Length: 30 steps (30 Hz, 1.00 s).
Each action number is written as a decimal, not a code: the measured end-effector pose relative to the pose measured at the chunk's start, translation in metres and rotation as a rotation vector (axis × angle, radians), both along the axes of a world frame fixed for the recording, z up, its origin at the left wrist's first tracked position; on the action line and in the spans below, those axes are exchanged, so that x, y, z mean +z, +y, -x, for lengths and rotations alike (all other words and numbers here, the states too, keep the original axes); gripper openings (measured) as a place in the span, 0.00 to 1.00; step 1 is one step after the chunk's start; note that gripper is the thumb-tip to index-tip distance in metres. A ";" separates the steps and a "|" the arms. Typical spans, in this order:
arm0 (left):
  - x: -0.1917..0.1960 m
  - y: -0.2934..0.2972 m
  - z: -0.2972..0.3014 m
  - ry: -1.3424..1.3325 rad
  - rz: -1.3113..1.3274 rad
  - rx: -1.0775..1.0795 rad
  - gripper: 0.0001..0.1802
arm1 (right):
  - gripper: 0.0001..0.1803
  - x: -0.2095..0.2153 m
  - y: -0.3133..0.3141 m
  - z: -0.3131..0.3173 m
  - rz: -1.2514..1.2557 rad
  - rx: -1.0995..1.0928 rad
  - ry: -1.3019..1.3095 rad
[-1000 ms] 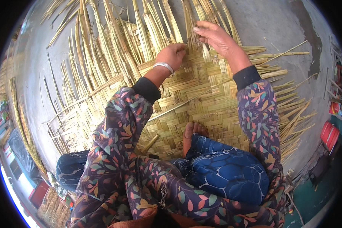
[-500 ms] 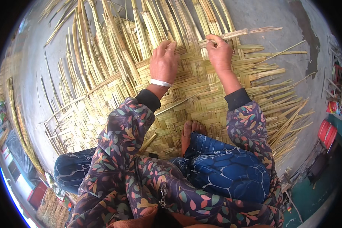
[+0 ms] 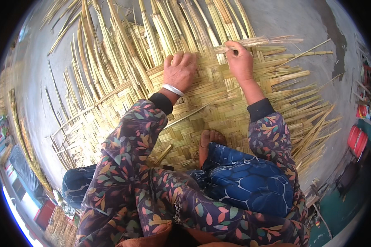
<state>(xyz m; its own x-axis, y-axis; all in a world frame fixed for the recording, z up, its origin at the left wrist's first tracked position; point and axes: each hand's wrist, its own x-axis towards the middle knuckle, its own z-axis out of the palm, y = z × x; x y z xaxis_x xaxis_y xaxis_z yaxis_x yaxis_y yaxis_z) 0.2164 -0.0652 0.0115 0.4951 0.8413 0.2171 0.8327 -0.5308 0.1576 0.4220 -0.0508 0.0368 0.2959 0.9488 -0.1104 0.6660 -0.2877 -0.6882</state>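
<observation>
Reed strip [image 3: 255, 41] at mat [image 3: 218, 111] edge, pinched

1. Woven mat [image 3: 218, 111]: flat split-bamboo or reed strips, pale straw-yellow with greenish streaks, dry and matt, with a ribbed herringbone texture.
2. Loose strips [image 3: 123, 49]: the same fibrous plant material, unwoven, with frayed and splintered ends.
3. Single strip [image 3: 268, 40] pinched in the right hand [image 3: 240, 61]: thin, dry, feathered at its tip.
4. Bangle [image 3: 172, 89] at the wrist of the left hand [image 3: 179, 71]: white, smooth, slightly glossy; metal or plastic cannot be told.
5. Sleeves [image 3: 127, 144]: soft printed cloth with a leaf pattern, matt, with dark knit cuffs.
6. Trousers [image 3: 251, 181]: blue patterned cloth, matt.
7. Floor [image 3: 284, 18]: grey concrete, rough and dull.
8. Red container [image 3: 357, 140]: glossy, plastic-looking.
</observation>
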 end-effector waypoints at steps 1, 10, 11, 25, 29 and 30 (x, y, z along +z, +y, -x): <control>0.002 0.004 0.002 0.047 0.012 -0.037 0.18 | 0.11 0.005 -0.001 -0.007 -0.028 -0.037 0.215; 0.036 0.044 -0.070 -0.438 0.357 -0.100 0.16 | 0.17 0.023 0.008 -0.077 -0.217 -0.447 1.262; 0.032 0.050 -0.077 -0.407 0.413 -0.066 0.18 | 0.18 0.023 0.010 -0.079 -0.200 -0.499 1.337; 0.039 0.059 -0.106 -0.556 0.525 0.428 0.15 | 0.21 0.019 0.090 -0.094 0.101 0.166 0.579; 0.045 0.053 -0.107 -0.621 0.469 0.491 0.17 | 0.28 0.010 0.111 -0.078 0.160 0.395 -0.127; 0.045 0.052 -0.107 -0.627 0.459 0.505 0.18 | 0.29 0.003 0.114 -0.076 0.070 0.385 -0.164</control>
<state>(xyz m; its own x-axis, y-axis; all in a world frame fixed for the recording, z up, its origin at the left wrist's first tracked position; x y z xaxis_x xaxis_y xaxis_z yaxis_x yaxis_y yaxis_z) 0.3236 -0.0129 0.0569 -0.0489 0.9951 -0.0864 0.6399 0.0976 0.7622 0.4983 0.0635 0.0399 -0.0596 0.9854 -0.1596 0.8333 -0.0389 -0.5514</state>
